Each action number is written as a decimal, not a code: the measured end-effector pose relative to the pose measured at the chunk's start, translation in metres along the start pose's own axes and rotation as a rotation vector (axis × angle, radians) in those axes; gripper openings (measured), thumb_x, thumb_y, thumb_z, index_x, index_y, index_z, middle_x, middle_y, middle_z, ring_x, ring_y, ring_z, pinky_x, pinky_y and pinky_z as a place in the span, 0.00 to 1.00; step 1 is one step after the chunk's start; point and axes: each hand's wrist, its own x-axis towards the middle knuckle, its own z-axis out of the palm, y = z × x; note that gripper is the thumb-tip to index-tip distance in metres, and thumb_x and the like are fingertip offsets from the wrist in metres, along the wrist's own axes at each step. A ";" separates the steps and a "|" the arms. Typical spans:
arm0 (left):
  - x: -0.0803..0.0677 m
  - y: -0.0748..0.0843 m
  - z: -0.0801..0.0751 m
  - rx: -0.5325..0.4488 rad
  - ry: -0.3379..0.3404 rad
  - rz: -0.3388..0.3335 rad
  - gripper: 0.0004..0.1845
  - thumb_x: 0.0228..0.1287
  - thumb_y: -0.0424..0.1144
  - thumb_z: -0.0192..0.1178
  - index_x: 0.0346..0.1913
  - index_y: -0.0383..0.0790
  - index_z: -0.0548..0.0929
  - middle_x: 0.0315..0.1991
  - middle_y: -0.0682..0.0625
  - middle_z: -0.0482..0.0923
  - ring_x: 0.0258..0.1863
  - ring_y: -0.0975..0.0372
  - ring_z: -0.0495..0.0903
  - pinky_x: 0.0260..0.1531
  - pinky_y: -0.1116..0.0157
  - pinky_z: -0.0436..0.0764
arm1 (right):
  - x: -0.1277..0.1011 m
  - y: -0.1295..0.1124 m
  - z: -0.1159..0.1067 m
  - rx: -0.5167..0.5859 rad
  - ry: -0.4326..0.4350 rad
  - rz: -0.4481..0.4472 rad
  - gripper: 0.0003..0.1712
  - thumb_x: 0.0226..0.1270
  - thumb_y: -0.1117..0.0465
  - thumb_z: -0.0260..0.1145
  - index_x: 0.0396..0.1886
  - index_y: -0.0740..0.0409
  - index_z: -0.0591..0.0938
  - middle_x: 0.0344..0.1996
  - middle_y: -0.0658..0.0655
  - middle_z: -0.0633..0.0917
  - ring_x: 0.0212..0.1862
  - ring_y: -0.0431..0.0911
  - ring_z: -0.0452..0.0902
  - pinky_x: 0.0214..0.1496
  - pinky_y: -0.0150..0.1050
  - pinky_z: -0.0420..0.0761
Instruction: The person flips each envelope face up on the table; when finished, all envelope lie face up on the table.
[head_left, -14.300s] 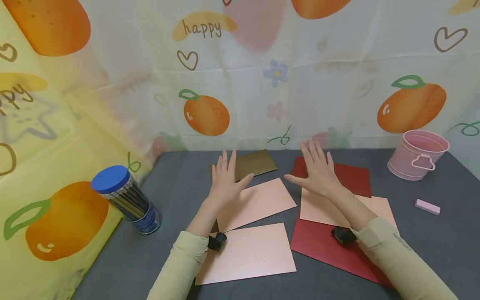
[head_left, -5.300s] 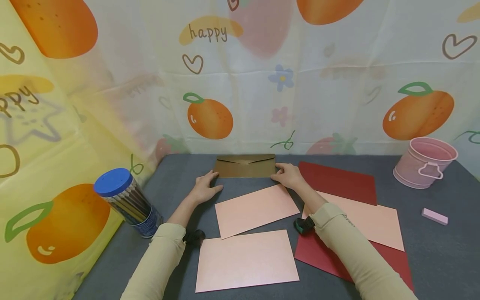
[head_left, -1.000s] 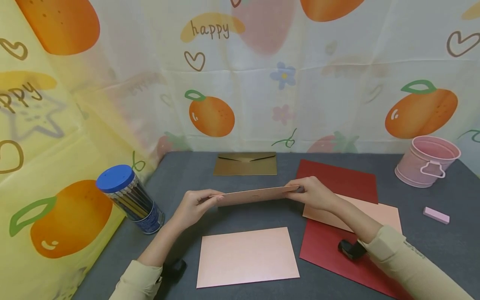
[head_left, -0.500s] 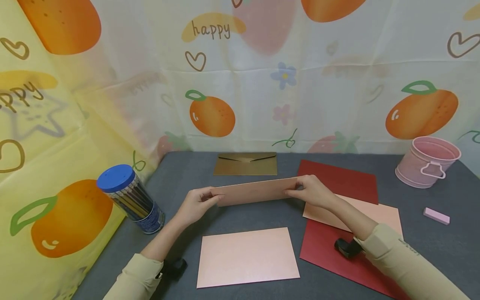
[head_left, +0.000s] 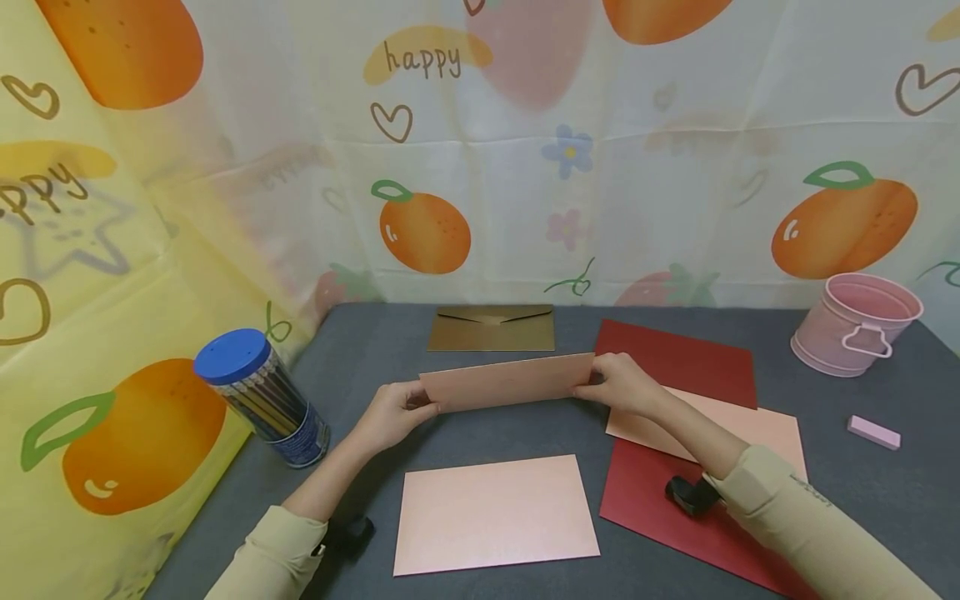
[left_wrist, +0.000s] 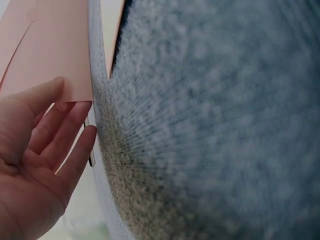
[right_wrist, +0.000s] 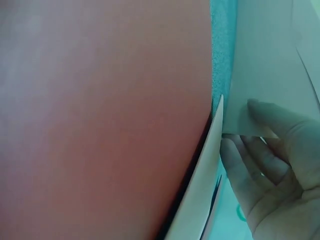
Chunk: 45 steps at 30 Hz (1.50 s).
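Observation:
A pink sheet (head_left: 506,381) is held up off the grey table (head_left: 375,350), tilted with its face toward me. My left hand (head_left: 393,410) pinches its left end, thumb on the near face (left_wrist: 45,95). My right hand (head_left: 618,382) pinches its right end; the right wrist view shows the thumb on the sheet's corner (right_wrist: 250,120). A gold envelope (head_left: 491,327) lies flat behind the held sheet. Another pink sheet (head_left: 495,512) lies flat in front of it.
A red sheet (head_left: 675,358) lies at the right with a third pink sheet (head_left: 757,425) on it. A pencil tub with a blue lid (head_left: 255,396) stands left. A pink bucket (head_left: 855,325) and a pink eraser (head_left: 872,432) sit at the right. A printed cloth backs the table.
Over the last second both hands have tipped the pink sheet from edge-on to face-up toward me. Earlier it lay flat on the table and the hands squared the gold envelope.

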 end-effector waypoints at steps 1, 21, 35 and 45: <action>0.000 0.000 0.000 0.002 -0.003 -0.004 0.08 0.62 0.33 0.66 0.44 0.38 0.87 0.38 0.49 0.86 0.38 0.57 0.85 0.39 0.61 0.83 | 0.000 0.000 0.000 -0.001 0.002 -0.001 0.06 0.60 0.61 0.73 0.27 0.58 0.85 0.20 0.47 0.83 0.21 0.37 0.72 0.24 0.33 0.69; -0.005 0.003 -0.005 -0.287 0.052 -0.304 0.16 0.63 0.35 0.67 0.49 0.29 0.79 0.38 0.42 0.83 0.36 0.56 0.85 0.38 0.63 0.84 | -0.009 -0.015 0.009 0.163 0.035 0.186 0.13 0.60 0.58 0.72 0.34 0.59 0.77 0.25 0.50 0.81 0.27 0.42 0.79 0.31 0.38 0.75; -0.009 0.003 -0.008 -0.107 0.170 -0.336 0.26 0.60 0.35 0.69 0.60 0.31 0.78 0.41 0.44 0.81 0.33 0.59 0.85 0.29 0.69 0.76 | -0.009 -0.028 0.019 0.237 0.041 0.242 0.50 0.56 0.61 0.76 0.74 0.66 0.60 0.45 0.59 0.81 0.38 0.44 0.82 0.35 0.38 0.78; -0.011 -0.002 -0.010 0.004 0.182 -0.319 0.25 0.59 0.35 0.70 0.59 0.32 0.80 0.46 0.40 0.82 0.39 0.54 0.86 0.32 0.65 0.79 | -0.006 -0.032 0.028 0.154 0.009 0.207 0.51 0.53 0.62 0.78 0.73 0.70 0.61 0.47 0.62 0.82 0.36 0.42 0.82 0.38 0.37 0.79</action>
